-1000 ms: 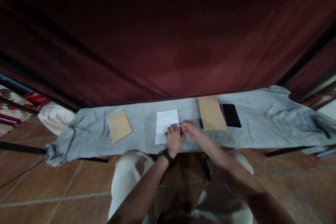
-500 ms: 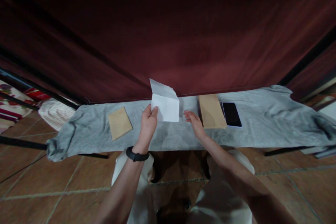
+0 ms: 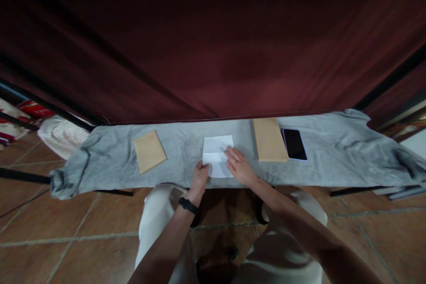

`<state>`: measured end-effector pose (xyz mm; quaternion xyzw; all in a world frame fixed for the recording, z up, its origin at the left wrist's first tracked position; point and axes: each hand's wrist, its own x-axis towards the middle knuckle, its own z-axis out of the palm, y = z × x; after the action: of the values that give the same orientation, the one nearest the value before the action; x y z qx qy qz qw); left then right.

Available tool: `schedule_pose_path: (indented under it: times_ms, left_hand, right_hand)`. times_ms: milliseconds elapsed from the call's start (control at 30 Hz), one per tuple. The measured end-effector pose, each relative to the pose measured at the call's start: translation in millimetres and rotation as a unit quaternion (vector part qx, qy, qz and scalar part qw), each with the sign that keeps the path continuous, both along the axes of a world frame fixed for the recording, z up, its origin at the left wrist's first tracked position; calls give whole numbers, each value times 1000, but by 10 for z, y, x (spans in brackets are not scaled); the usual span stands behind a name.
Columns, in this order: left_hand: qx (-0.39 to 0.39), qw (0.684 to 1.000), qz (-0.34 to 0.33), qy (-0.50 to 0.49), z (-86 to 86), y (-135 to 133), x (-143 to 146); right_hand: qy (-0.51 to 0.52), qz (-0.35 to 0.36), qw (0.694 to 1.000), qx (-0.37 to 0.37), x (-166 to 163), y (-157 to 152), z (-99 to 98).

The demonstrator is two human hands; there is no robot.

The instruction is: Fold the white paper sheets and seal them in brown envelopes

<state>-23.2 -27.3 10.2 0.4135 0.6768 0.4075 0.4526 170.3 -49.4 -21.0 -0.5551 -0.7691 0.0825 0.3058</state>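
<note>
A creased sheet of white paper [image 3: 218, 144] lies on the grey cloth at the middle of the bench, with a fold line running across it. My left hand [image 3: 200, 176] pinches its lower left edge between thumb and fingers. On the paper's right side rests my right hand [image 3: 240, 166], its fingers stretched out and lying flat. To the right of that hand is a brown paper stack [image 3: 271, 140], which looks like envelopes. A smaller brown envelope-like piece [image 3: 149, 151] lies off to the left.
A phone [image 3: 294, 144] with a dark screen lies just right of the brown stack. Grey cloth [image 3: 336, 151] covers the narrow bench. Behind it hangs a dark red curtain [image 3: 233, 66], and black metal bars [image 3: 25, 175] frame the sides.
The paper has come down from mid-air onto the cloth, lowered by my left hand. My right hand has moved left and now touches the sheet.
</note>
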Motion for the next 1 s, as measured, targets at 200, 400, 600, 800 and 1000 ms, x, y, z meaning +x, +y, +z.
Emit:
schedule_pose_path:
  times_ms: [200,400,600,800,1000]
  left_hand:
    - [207,946,-72,239,67,-37,-137]
    - [255,791,-385,402,-152,12,328]
    - [245,756,-377,476,-308,157,301]
    - [220,755,-324,527,-299,209,-77]
    - [232,760,-300,529,-232,260,-146]
  right_hand:
    - [-104,36,993,-29,-94,-130,-128]
    - [-73,26,995,-56,-86,-126,-130]
    - [-63,-14,996,-67,-68,-90,-158]
    - [-75,-45,993,-80,-33,-66,-141]
    - [-62,-56,994,-65,-33,-71,-176]
